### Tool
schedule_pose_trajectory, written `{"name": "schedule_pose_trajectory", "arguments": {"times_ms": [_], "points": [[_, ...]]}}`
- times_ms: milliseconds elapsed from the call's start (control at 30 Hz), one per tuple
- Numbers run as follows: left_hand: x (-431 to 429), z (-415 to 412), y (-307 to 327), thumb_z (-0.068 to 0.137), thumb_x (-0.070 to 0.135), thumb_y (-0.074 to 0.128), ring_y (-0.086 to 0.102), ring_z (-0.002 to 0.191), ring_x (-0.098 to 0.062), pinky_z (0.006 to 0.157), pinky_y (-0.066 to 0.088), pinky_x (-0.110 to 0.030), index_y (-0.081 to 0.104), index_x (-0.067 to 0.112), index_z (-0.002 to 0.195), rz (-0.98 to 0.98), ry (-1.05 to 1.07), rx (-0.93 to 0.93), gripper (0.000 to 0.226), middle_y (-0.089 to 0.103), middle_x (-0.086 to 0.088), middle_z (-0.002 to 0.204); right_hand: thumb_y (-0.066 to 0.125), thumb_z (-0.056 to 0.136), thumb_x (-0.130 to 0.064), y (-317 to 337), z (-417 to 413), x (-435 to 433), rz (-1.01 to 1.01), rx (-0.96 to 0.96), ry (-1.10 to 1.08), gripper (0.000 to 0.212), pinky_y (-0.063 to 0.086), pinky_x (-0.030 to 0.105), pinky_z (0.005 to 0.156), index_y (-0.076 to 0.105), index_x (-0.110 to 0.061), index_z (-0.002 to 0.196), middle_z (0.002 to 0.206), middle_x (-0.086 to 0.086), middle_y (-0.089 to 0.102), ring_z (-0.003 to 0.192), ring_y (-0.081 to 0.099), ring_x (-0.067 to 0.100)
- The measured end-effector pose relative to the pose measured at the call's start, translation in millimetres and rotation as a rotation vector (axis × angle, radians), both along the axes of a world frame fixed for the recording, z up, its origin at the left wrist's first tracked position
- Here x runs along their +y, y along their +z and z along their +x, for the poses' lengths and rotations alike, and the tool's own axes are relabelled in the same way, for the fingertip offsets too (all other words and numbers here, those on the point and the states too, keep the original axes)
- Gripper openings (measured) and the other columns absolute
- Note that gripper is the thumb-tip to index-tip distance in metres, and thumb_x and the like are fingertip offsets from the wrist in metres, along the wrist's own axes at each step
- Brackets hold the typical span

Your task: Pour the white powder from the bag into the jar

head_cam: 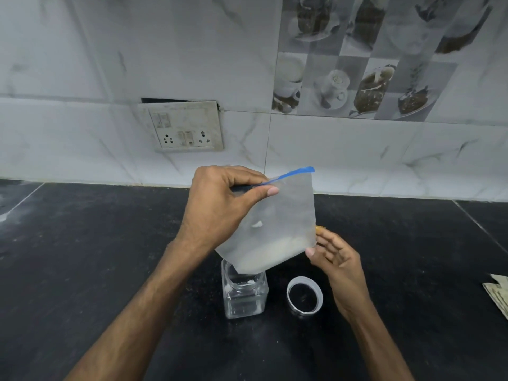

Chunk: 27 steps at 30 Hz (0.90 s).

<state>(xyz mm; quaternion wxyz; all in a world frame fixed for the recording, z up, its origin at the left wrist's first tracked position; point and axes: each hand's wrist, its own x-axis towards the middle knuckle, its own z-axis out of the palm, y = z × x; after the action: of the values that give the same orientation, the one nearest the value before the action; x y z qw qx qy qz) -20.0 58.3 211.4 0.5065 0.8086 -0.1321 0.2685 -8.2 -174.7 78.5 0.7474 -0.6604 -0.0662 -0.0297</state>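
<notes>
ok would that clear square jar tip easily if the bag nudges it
Probably fairly easily: the clear square jar looks nearly empty, so light. Its flat sides should stop rolling. Nothing steadies it while the zip bag hangs over its mouth.

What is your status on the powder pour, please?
Left hand grips bag top; right hand at its lower corner, grip unclear. Bag corner over open jar, powder low in bag. Lid off, beside jar; nothing blocking.

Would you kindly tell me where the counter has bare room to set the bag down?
Bare counter lies left of the jar, past the left forearm, and between the right hand and the folded paper. Crowded centre: jar, lid, bag, left hand.
</notes>
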Motion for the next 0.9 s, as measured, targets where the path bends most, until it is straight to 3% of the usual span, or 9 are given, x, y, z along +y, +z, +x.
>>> {"name": "schedule_pose_trajectory", "arguments": {"times_ms": [133, 300, 567, 767, 900], "points": [[7, 1, 3, 0.075, 0.018, 0.086, 0.074, 0.081, 0.001, 0.078, 0.058, -0.019, 0.082, 0.015, 0.087, -0.028, 0.001, -0.021, 0.012, 0.077, 0.013, 0.084, 0.07, 0.084, 0.009, 7, 6, 5, 0.03, -0.055, -0.169, 0.032, 0.055, 0.016, 0.078, 0.069, -0.009, 0.11, 0.084, -0.002, 0.078, 0.084, 0.072, 0.003], [21, 1, -2, 0.076, 0.019, 0.085, 0.075, 0.082, -0.002, 0.077, 0.056, -0.017, 0.081, 0.018, 0.089, -0.117, 0.01, -0.022, 0.014, 0.079, 0.012, 0.083, 0.077, 0.079, 0.006, 32, 11, -4, -0.065, -0.183, -0.187, 0.039, 0.055, 0.02, 0.079, 0.068, -0.022, 0.104, 0.081, -0.001, 0.078, 0.078, 0.071, 0.007], [22, -2, -22, 0.073, 0.022, 0.085, 0.075, 0.085, -0.001, 0.078, 0.056, -0.016, 0.08, 0.025, 0.086, -0.215, 0.011, 0.045, 0.015, 0.078, 0.017, 0.091, 0.075, 0.079, 0.012, 58, 16, -15, -0.049, -0.213, -0.224, 0.039, 0.05, 0.033, 0.081, 0.057, -0.018, 0.096, 0.074, -0.003, 0.076, 0.072, 0.067, 0.008], [18, -1, -32, 0.071, 0.025, 0.083, 0.076, 0.085, -0.005, 0.079, 0.058, -0.019, 0.081, 0.022, 0.088, -0.243, -0.014, 0.073, 0.017, 0.079, 0.014, 0.09, 0.076, 0.077, 0.011, 62, 13, -23, -0.061, -0.206, -0.27, 0.037, 0.057, 0.021, 0.075, 0.057, -0.018, 0.092, 0.074, -0.002, 0.077, 0.072, 0.071, 0.007], [13, 0, -37, 0.071, 0.024, 0.083, 0.076, 0.085, -0.004, 0.076, 0.057, -0.016, 0.081, 0.021, 0.088, -0.254, -0.057, 0.076, 0.017, 0.079, 0.015, 0.088, 0.082, 0.069, 0.0, 62, 7, -24, -0.012, -0.239, -0.354, 0.039, 0.059, 0.024, 0.074, 0.053, -0.014, 0.091, 0.07, 0.0, 0.076, 0.069, 0.072, 0.009]]}}
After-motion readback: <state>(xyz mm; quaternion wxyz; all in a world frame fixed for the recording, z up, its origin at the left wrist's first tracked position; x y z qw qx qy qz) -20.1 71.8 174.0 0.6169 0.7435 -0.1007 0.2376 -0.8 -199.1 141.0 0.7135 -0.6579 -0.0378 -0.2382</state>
